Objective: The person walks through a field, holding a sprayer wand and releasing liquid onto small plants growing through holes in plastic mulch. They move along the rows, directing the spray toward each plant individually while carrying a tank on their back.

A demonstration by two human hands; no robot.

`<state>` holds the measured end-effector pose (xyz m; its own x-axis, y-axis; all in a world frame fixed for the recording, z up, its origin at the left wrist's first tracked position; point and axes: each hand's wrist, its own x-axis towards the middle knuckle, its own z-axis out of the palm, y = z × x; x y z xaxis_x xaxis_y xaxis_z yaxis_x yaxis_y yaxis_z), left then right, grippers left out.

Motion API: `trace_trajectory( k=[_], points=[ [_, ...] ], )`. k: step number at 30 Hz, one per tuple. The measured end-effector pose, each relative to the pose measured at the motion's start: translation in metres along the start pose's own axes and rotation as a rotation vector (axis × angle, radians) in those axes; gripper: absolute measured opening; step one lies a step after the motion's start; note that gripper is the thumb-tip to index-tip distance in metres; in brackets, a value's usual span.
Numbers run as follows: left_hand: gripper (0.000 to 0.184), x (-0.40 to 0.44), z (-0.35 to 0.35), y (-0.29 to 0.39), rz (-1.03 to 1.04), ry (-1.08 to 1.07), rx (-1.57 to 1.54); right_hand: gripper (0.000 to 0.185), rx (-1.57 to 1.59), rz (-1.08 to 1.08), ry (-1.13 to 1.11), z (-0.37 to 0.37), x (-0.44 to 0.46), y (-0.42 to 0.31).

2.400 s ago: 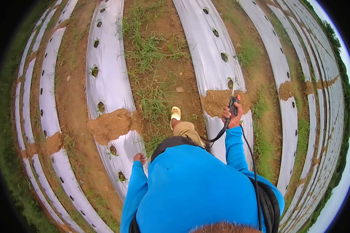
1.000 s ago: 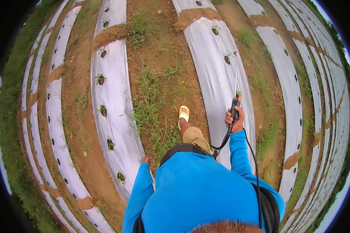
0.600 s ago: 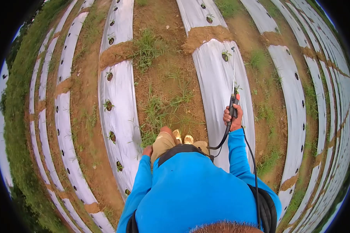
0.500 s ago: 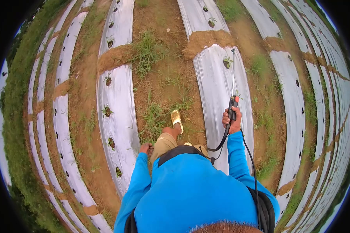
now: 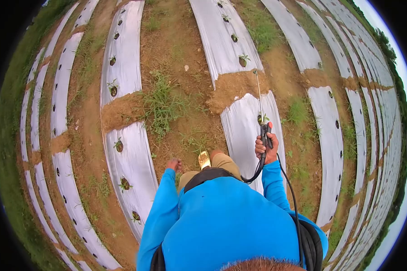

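My right hand (image 5: 267, 150) is wrapped round the black handle of a sprayer wand (image 5: 259, 97), whose thin metal lance points forward. A red part (image 5: 270, 125) shows at the handle's top. From the handle a black hose (image 5: 258, 170) curves back to my waist. The wand's tip is over the soil gap between two plastic-covered bed sections, short of a seedling (image 5: 243, 60) in a planting hole. Another seedling (image 5: 262, 118) is close to the handle. At my left side, my left hand (image 5: 173, 165) hangs with its fingers curled and nothing visible in them.
Silvery plastic-covered beds (image 5: 133, 156) with planting holes run lengthwise on both sides. Soil paths (image 5: 174, 58) with weeds (image 5: 160, 101) lie between them. My yellow shoe (image 5: 204, 159) is on the path. Black straps (image 5: 308, 241) cross my shoulders. Trees and sky show at the edges.
I have stepped forward, so beds and plants sit lower in view. The wand's tip has passed from beside one seedling to the soil gap ahead. My left hand has swung slightly forward.
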<state>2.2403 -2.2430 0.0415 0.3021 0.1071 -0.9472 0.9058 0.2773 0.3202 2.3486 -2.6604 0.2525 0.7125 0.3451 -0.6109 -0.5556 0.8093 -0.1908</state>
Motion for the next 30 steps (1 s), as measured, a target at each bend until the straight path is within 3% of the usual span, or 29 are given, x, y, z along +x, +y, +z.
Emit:
trace_trajectory(
  k=[2,4,5,9,12,15,17,19,20,22,23,25,26,28,30],
  points=[
    [0.016,0.004,0.005,0.076,-0.003,-0.005,-0.007,0.036,-0.017,-0.016,0.017,0.034,0.045,-0.018],
    [0.014,0.036,0.001,0.124,0.259,-0.009,-0.087,0.035,-0.038,-0.038,0.038,0.060,0.089,-0.032],
    [0.014,0.050,-0.004,0.142,0.254,-0.012,-0.079,0.033,-0.066,-0.057,0.078,0.074,0.112,-0.038],
    [0.012,0.103,-0.031,0.212,0.141,0.077,-0.084,0.033,-0.078,-0.063,0.081,0.120,0.208,-0.065],
    [0.014,0.158,-0.071,0.209,-0.010,0.145,-0.132,0.034,-0.057,-0.057,0.068,0.143,0.293,-0.082],
    [0.012,0.143,-0.087,0.221,-0.209,0.258,-0.093,0.035,-0.117,-0.124,0.108,0.182,0.367,-0.101],
    [0.020,0.110,-0.072,0.273,-0.261,0.334,-0.018,0.036,-0.116,-0.133,0.110,0.230,0.419,-0.118],
    [0.028,0.121,-0.090,0.301,0.046,0.220,0.239,0.036,-0.136,-0.172,0.144,0.270,0.462,-0.132],
    [0.028,0.142,-0.099,0.308,0.048,0.215,0.235,0.034,-0.096,-0.147,0.102,0.292,0.479,-0.144],
    [0.031,0.192,-0.120,0.327,0.462,0.234,0.492,0.033,-0.056,-0.134,0.040,0.324,0.514,-0.164],
    [0.031,0.225,-0.124,0.372,0.459,0.219,0.486,0.033,-0.066,-0.142,0.051,0.349,0.552,-0.179],
    [0.036,0.269,-0.132,0.429,0.670,0.250,0.966,0.032,-0.057,-0.164,0.015,0.374,0.592,-0.190],
    [0.036,0.281,-0.129,0.465,0.672,0.240,0.962,0.032,-0.068,-0.161,0.017,0.388,0.613,-0.194],
    [0.042,0.313,-0.122,0.546,0.461,0.075,1.215,0.032,-0.115,-0.163,0.027,0.412,0.656,-0.203],
    [0.039,0.354,-0.116,0.608,0.459,0.112,1.086,0.032,-0.104,-0.133,0.050,0.432,0.702,-0.207]
  ],
)
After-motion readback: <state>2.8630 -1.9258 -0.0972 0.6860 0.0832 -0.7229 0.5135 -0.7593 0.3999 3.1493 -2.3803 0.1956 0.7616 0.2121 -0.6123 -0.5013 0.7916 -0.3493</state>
